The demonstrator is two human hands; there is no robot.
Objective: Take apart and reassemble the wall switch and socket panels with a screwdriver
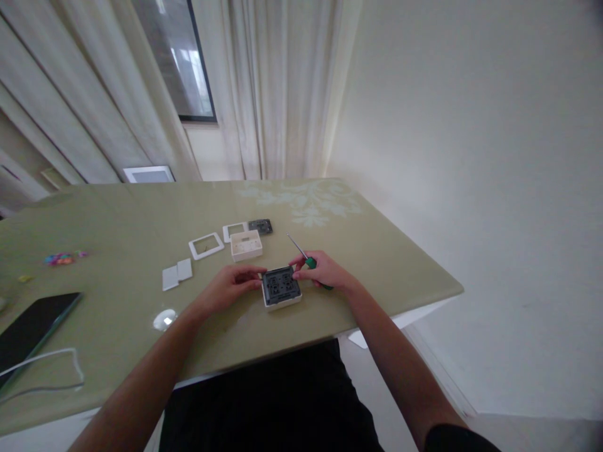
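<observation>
A dark grey switch module (281,284) sits in a white wall box (284,304) close to the table's front edge. My left hand (232,284) has its thumb and fingertips pressed on the box's left side. In my right hand (325,270) is a screwdriver (311,262) with a green handle, its metal tip pointing up and away to the left. Fingertips of that same hand rest on the module's right edge. Behind the module stands a second white box (246,246), open at the top. Any screws on the module are too small to make out.
Beyond lie a white frame (206,245), a partly hidden frame (234,230) and another dark module (260,226). Two white plates (177,274) overlap to the left. A black tablet (35,329), a white cable (70,351) and small colourful pieces (63,258) are farther left. A wall (471,188) borders the right.
</observation>
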